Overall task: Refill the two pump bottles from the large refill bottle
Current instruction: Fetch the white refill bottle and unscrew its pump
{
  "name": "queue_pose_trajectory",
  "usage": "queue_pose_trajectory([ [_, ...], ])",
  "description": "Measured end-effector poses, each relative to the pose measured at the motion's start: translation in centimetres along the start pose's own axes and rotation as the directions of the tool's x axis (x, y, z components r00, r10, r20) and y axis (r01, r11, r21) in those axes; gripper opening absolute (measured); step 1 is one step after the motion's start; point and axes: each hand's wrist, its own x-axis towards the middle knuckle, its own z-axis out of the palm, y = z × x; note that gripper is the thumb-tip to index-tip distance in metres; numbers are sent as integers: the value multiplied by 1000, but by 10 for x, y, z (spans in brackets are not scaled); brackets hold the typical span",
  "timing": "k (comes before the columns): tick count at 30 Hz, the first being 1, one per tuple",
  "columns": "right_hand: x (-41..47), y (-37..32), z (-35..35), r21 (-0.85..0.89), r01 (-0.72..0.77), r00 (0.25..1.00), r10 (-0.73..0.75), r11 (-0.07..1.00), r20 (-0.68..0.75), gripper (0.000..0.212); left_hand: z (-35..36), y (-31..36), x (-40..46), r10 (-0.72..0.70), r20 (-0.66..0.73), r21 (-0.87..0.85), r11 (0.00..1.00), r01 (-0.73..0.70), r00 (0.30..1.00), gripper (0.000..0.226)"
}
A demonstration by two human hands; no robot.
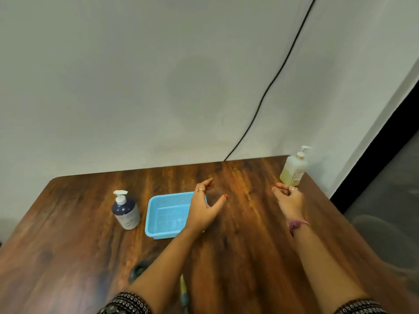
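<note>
Wood fills the head view: a brown table [238, 245] set against a pale wall, a black cable [272, 80] dropping down that wall to the table's far edge. Both hands hover above the tabletop and hold nothing. The left hand [204, 207] is over the right end of a light blue tray [158, 232], thumb spread wide from loosely curled fingers. The right hand [289, 200] has its fingers curled in toward the palm, closing on no object, just near of the yellow pump bottle [292, 169] but apart from it.

That bottle stands upright at the far right corner, translucent, with pale yellow liquid in its lower part. The dark pump bottle [127, 211] stands upright at the left, just beside the tray, with a white pump head. Whether either one is the large refill bottle I cannot tell; no third bottle shows.

Both look like light, fairly stiff plastic, probably top-heavy when nearly empty and slick if soap has run down the side. The body, grasped around its middle, seems the safest hold; the pump collar is where to twist, while the nozzle looks too thin to lift by.
</note>
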Motion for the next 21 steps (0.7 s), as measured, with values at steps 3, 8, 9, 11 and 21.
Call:
queue_pose_trajectory([
  [3,56,-9,-28,19,14,999,-13,1000,-36,15,54,17,25,8,-7,-19,1000,-8,1000,61],
  [8,140,-18,-70,-49,36,996,-40,998,-81,29,140,36,65,-1,46,30,1000,-1,999,67],
  [9,155,-18,-76,-59,30,997,-34,998,-76,31,158,38,73,-10,59,43,999,8,998,68],
  [11,177,-14,-82,-96,41,998,-45,995,-46,34,185,43,85,-22,90,89,996,14,996,71],
  [21,275,26,-66,-292,154,977,-101,944,190,50,303,24,166,-151,242,200,974,103,958,77],
])
